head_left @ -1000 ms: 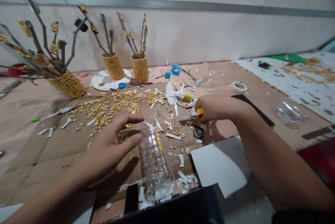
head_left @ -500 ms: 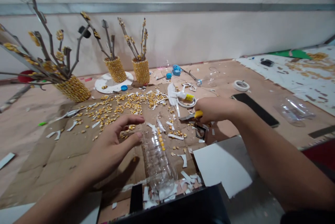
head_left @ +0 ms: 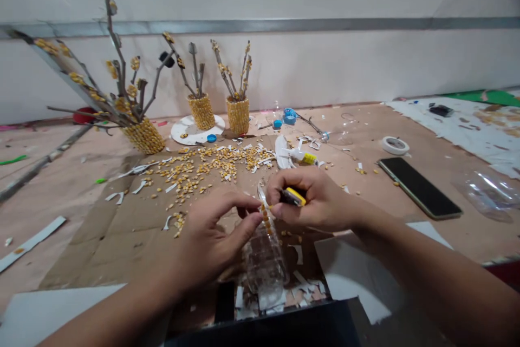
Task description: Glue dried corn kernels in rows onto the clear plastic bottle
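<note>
Moved since the earlier frames: your right hand (head_left: pixel 319 203), shifted from one o'clock of the bottle to its twelve-o'clock end, bringing its tool along; your left hand (head_left: pixel 215 228), thumb and forefinger drawn closer together over the same end. Hours below are read from the bottle, with twelve at the wall.

Item: clear plastic bottle (head_left: pixel 260 274), one, lying on its side before you, long axis roughly twelve to six. Bears a single file of corn kernels (head_left: pixel 266 220) along its upper face.

Item: your right grip, fingers curled round a yellow-handled tool (head_left: pixel 296 195); thumb tip beside the file's far end.

Item: your left grip, thumb and forefinger tips nearly meeting at the file's far end; whether a kernel is pinched between them, you cannot tell.

Surroundings, on the counter (head_left: pixel 479 241):
- loose kernels (head_left: pixel 229 172), many, at eleven, mostly over flattened cardboard (head_left: pixel 125 244);
- kernel-covered pots holding twigs, three: one tilted (head_left: pixel 144 136) at ten, one (head_left: pixel 201 112) at eleven, one (head_left: pixel 238 117) just short of twelve;
- glue bottle (head_left: pixel 304 157), yellow label, at one;
- tape roll (head_left: pixel 395 145) and phone (head_left: pixel 420 187), near each other, towards two;
- white sheet (head_left: pixel 349 266), at three.
</note>
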The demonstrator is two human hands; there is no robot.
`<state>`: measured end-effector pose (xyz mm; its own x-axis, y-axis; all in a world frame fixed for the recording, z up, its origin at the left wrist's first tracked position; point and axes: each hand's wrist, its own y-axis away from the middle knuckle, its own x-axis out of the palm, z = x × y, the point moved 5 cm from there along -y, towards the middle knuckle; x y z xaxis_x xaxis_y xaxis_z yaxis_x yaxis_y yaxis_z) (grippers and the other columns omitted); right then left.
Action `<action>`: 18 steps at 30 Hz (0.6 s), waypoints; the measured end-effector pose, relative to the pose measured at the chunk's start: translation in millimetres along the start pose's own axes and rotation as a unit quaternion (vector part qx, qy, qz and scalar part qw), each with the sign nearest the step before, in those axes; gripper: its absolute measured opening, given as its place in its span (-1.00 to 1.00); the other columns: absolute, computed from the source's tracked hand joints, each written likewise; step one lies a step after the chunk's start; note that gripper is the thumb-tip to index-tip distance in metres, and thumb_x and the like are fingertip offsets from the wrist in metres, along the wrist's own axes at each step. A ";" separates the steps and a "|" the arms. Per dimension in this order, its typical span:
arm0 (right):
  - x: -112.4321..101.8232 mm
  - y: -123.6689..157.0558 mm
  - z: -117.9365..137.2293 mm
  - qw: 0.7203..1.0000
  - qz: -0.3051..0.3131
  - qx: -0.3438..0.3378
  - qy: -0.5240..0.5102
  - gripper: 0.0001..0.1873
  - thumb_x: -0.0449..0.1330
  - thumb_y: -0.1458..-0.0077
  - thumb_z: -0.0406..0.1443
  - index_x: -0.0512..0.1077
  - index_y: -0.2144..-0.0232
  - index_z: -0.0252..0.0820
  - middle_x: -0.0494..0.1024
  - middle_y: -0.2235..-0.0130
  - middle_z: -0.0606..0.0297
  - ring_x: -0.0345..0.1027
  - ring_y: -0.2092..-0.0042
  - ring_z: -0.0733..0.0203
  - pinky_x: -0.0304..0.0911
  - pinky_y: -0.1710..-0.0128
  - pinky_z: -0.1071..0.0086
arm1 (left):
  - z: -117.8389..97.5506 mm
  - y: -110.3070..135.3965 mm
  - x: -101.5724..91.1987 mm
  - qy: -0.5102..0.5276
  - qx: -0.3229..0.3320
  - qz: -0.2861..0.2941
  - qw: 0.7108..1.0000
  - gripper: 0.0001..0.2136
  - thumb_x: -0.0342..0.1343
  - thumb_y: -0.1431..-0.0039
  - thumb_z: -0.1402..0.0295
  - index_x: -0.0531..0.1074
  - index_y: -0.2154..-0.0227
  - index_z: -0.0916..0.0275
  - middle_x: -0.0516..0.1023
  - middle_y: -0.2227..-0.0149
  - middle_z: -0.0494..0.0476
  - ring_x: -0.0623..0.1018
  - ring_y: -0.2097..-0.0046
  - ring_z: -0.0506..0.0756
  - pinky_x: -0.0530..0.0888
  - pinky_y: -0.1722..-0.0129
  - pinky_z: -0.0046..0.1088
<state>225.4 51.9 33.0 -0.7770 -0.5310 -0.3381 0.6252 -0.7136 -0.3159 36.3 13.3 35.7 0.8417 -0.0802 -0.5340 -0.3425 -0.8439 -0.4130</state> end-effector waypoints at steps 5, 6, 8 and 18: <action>15.1 0.0 14.0 0.996 -0.032 -0.083 -0.003 -0.90 0.37 -0.22 -0.35 0.50 0.32 -0.20 0.48 0.38 0.38 0.34 0.37 0.37 0.26 0.37 0.49 | -3.6 4.2 3.1 0.030 0.051 -0.015 0.998 -0.92 0.30 -0.32 0.46 0.60 0.23 0.12 0.76 0.26 0.03 0.70 0.24 0.08 0.57 0.19 -0.34; 15.7 0.3 15.4 0.996 -0.031 -0.082 -0.005 -0.90 0.36 -0.23 -0.35 0.50 0.32 -0.20 0.49 0.38 0.38 0.35 0.37 0.37 0.27 0.37 0.49 | -3.8 4.7 2.8 0.037 0.055 -0.019 0.998 -0.91 0.29 -0.32 0.47 0.60 0.24 0.12 0.76 0.27 0.03 0.70 0.24 0.07 0.57 0.20 -0.35; 16.1 1.1 16.2 0.997 -0.034 -0.071 -0.002 -0.89 0.35 -0.25 -0.34 0.49 0.32 -0.20 0.49 0.38 0.37 0.35 0.38 0.36 0.28 0.37 0.48 | -4.4 5.4 1.9 0.051 0.060 -0.029 0.996 -0.90 0.30 -0.30 0.50 0.59 0.24 0.13 0.75 0.27 0.03 0.69 0.25 0.06 0.57 0.21 -0.37; 12.0 3.0 11.0 0.987 -0.075 -0.092 0.106 -0.58 0.25 -0.38 0.05 0.44 0.29 -0.17 0.45 0.41 0.37 0.28 0.42 0.33 0.19 0.40 0.42 | 3.2 4.0 -1.4 0.141 -0.028 -0.056 0.988 -0.92 0.32 -0.23 0.48 0.61 0.32 0.16 0.69 0.37 0.00 0.64 0.32 0.01 0.53 0.26 -0.47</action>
<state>217.1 38.4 37.7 -0.8409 -0.3040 -0.4477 0.5226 -0.6710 -0.5259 32.5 11.8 32.4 0.9586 -0.1221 -0.2572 -0.2230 -0.8834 -0.4121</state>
